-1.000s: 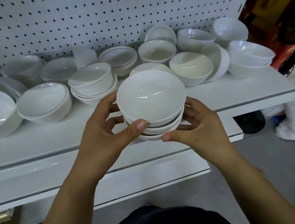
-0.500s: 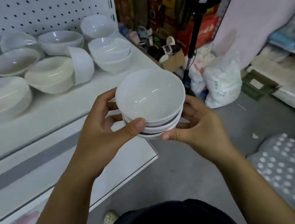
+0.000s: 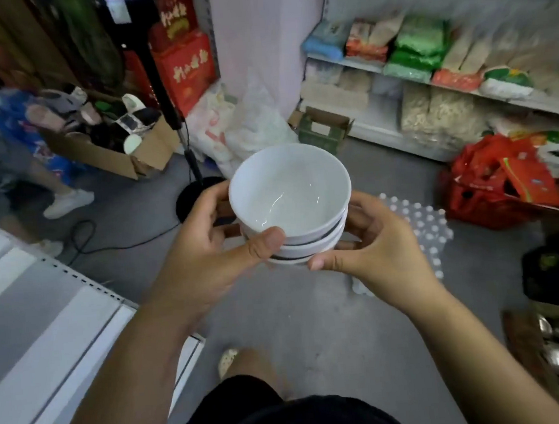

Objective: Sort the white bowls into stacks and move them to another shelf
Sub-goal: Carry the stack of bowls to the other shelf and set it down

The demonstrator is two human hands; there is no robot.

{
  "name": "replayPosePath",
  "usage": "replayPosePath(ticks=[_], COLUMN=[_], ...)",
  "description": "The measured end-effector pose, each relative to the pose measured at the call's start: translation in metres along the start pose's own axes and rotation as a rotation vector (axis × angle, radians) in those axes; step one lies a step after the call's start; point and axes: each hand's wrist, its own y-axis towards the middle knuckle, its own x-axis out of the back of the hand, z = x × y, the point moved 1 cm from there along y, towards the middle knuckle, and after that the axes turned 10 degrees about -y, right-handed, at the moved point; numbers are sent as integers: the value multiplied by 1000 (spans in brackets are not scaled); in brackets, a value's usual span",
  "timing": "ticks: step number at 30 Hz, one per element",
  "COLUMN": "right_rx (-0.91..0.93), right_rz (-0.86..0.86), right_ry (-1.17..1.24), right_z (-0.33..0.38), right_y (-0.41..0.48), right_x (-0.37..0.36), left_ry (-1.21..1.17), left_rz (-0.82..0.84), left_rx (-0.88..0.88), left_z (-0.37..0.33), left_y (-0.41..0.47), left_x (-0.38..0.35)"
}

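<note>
Hands [image 3: 207, 251] hold three stacked bowls [image 3: 290, 191].

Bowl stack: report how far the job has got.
Done: a stack of white bowls is nested together, three rims showing. In hand: the left hand and right hand each keep a grip on its sides, carrying it above the grey floor beside a white shelf that shows no bowls. Left: setting this stack down on a shelf; no bowl is placed anywhere in view.
</note>
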Motion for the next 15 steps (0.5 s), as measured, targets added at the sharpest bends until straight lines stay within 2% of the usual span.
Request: replayPosePath(ticks=[8,15], right_rx=[-49,-25], right_rz=[-209,-346], right_ry=[52,92], right_z=[-35,-38], right_y=[73,203], right_x=[73,133], left_ry=[28,77], left_rz=[180,312], left_rx=[22,-2], left_z=[3,-22], left_y=[136,302], left_x=[-63,-106])
